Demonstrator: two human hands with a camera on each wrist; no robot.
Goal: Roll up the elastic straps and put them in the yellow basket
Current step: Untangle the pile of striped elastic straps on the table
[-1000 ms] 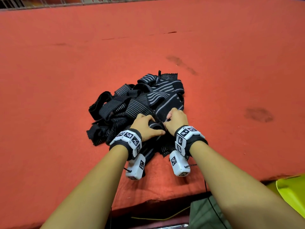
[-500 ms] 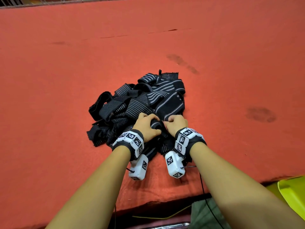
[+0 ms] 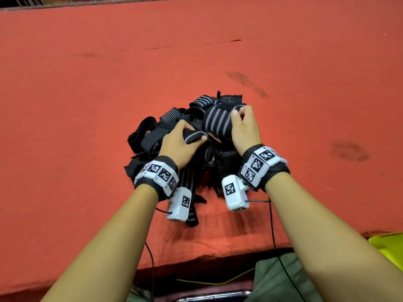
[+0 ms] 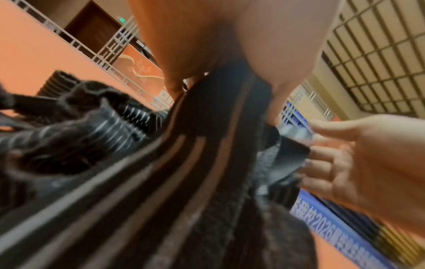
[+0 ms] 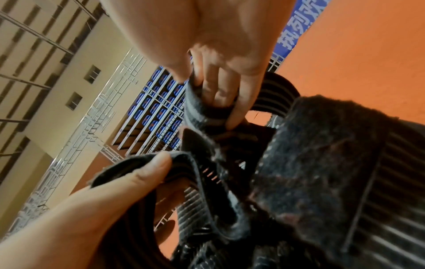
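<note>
two hands clench one soft, stretchy strap (image 3: 217,122), our left hand (image 3: 178,144) and right hand (image 3: 245,129) gripping its flat ends above the heap (image 3: 150,138).

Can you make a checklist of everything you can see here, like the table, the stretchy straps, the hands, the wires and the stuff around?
Surface: red cloth with dark stains.
Job's things: tangled pile of black striped straps on the cloth; one strap lifted above it; corner of the yellow basket at lower right, off the cloth.
Clutter: nothing seen.
Grippers: left hand grips one part of the strap; right hand pinches its other end.
Cables: a black cable hangs from each wrist camera; a yellow wire lies below the edge.
Surroundings: metal railing beyond the far edge; blue seats and a banner in the wrist views.
</note>
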